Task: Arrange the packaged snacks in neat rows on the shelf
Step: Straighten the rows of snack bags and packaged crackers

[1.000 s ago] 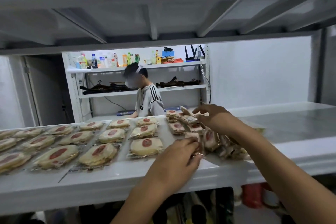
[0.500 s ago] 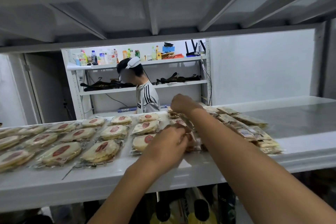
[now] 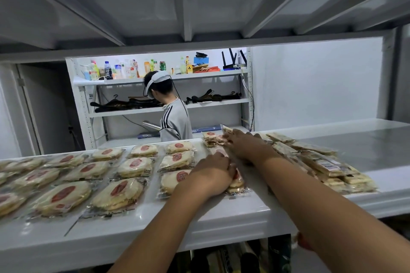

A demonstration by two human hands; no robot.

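Round flat snacks in clear packets with red labels lie in rows on the white shelf (image 3: 155, 226), for example one packet (image 3: 117, 193) at the front. My left hand (image 3: 210, 175) rests palm down on a packet (image 3: 237, 182) at the right end of the front row, fingers curled over it. My right hand (image 3: 246, 146) lies flat on packets just behind, beside a small stack (image 3: 211, 138) at the back. A loose pile of packets (image 3: 321, 164) sits to the right of my right forearm.
The shelf above hangs low over the work area. Beyond the shelf a person in a grey striped top (image 3: 173, 117) stands with their back turned, in front of a white rack (image 3: 168, 106) holding bottles and dark hangers. Bottles show below the shelf edge.
My left hand has slid a little to the right onto the end packet. My right hand has moved from the back stack to lie flatter on the packets behind the left hand.
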